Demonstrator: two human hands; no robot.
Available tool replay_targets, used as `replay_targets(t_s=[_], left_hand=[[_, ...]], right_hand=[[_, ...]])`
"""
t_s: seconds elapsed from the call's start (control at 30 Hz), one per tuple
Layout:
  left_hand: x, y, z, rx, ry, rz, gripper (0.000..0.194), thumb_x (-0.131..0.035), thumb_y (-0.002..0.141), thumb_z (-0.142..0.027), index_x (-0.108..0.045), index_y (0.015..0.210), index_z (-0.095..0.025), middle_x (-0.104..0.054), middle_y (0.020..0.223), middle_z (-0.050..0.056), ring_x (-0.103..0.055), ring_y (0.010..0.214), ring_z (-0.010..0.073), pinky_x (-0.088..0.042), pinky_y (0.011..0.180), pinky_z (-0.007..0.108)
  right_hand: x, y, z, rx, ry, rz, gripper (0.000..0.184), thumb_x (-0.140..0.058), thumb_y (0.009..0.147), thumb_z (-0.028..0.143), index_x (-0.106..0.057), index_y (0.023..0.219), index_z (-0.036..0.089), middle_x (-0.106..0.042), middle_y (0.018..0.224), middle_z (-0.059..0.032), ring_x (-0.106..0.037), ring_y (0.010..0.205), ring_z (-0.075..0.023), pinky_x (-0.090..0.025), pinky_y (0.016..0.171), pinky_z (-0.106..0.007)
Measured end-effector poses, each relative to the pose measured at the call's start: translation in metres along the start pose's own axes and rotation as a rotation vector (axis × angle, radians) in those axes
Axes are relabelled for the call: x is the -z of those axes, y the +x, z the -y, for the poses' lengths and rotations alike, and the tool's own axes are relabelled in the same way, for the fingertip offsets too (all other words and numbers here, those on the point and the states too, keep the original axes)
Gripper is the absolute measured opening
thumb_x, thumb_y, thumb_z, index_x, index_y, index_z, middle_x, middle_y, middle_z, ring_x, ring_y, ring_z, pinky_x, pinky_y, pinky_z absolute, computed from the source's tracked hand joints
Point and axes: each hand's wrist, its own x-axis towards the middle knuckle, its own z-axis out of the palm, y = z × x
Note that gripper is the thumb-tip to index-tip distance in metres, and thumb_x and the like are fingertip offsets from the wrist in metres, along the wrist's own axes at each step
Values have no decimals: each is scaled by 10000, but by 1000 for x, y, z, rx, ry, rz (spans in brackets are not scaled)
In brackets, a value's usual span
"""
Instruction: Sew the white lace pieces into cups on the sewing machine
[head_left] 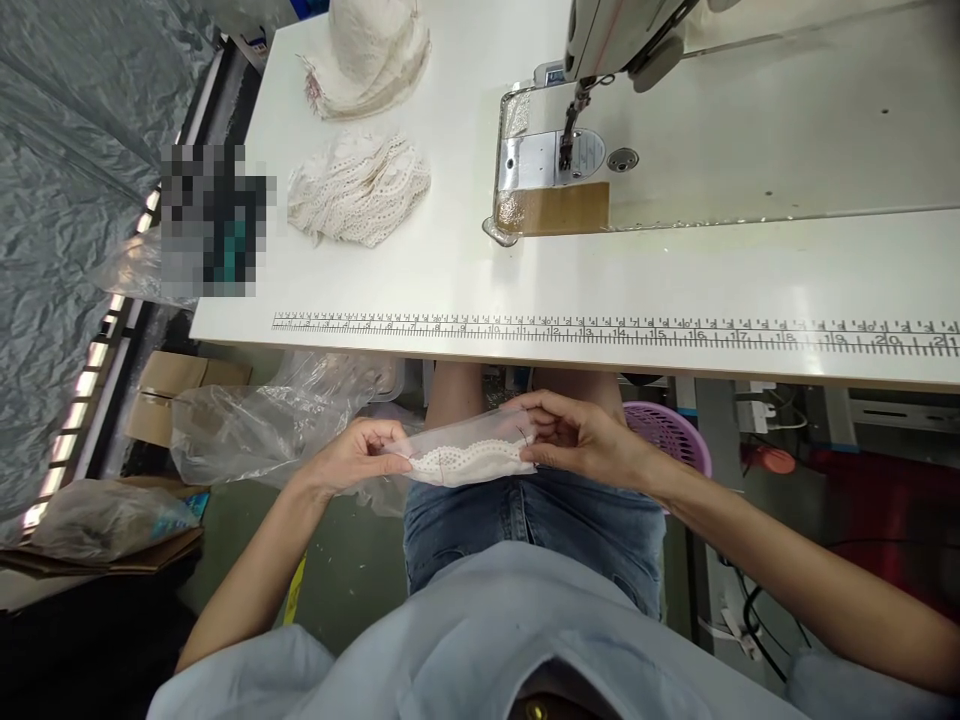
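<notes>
Above my lap, a strip of cream eyelet lace (480, 462) with a sheer, see-through layer along its upper side stretches between my two hands. My left hand (364, 455) pinches its left end between thumb and fingers. At the other end, my right hand (566, 435) is closed on the strip, near a dark thread or line on the sheer part. Another thin dark line crosses the lace close to the left hand. On the table lie a bunched pile of cream eyelet lace (360, 190) and, behind it, a heap of cream fabric (367, 55).
A sewing machine (581, 120) stands at the back right of the white table (450, 275), whose front edge carries a printed ruler (555, 328). Below are clear plastic bags (255, 425), a cardboard box (172, 390) and a purple basket (675, 435).
</notes>
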Motion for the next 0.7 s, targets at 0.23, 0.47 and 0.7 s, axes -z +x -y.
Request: replay_targets(t_s=[0.23, 0.47, 0.7], left_hand=[[-1, -4, -3, -41, 73, 29, 250, -711, 706, -357, -623, 676, -124, -580, 622, 5, -475, 537, 74, -357, 496, 163], [-2, -10, -10, -82, 173, 95, 213, -670, 750, -337, -639, 703, -131, -609, 642, 26, -494, 561, 86, -378, 516, 166], [1, -8, -5, -29, 91, 0, 277, -710, 701, -378, -605, 657, -126, -549, 595, 3, -457, 522, 70, -353, 475, 159]], right_hand=[[1, 0, 0, -21, -21, -4, 428, -643, 778, 328, -496, 1156, 190, -645, 895, -33, -606, 784, -135, -505, 728, -288], [-1, 1, -2, -76, 32, -7, 390, -665, 755, 362, -551, 1072, 166, -658, 797, -17, -613, 757, -148, -499, 723, -300], [6, -1, 6, -43, -13, 66, 364, -524, 874, 396, -523, 1156, 166, -674, 883, -55, -607, 746, -139, -496, 692, -295]])
